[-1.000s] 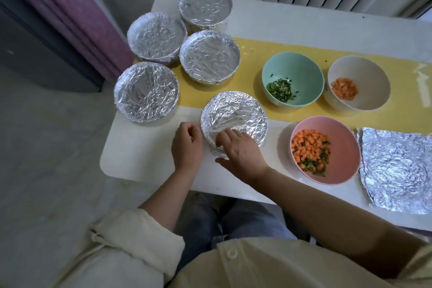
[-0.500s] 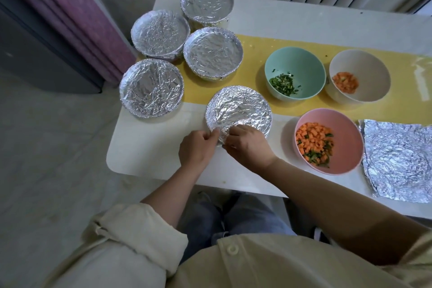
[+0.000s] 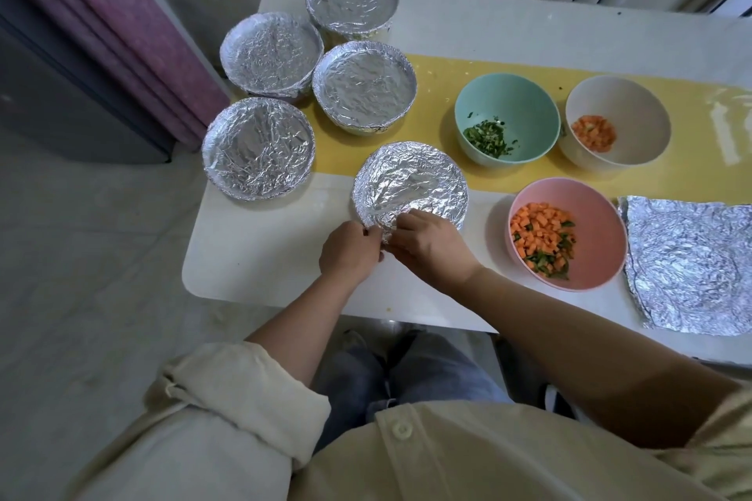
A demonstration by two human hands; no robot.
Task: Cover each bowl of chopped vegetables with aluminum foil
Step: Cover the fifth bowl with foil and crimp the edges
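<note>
Both hands pinch foil at near rim of foil-covered bowl [image 3: 410, 188], frame centre: left hand [image 3: 350, 253], right hand [image 3: 427, 246]. Uncovered pink bowl [image 3: 566, 234] and spare foil sheet [image 3: 691, 262] lie rightward, nearer right hand.

We see through a single wide-angle camera on our head, looking forward and steeply down at the table [image 3: 260, 256] from close above its near edge
</note>
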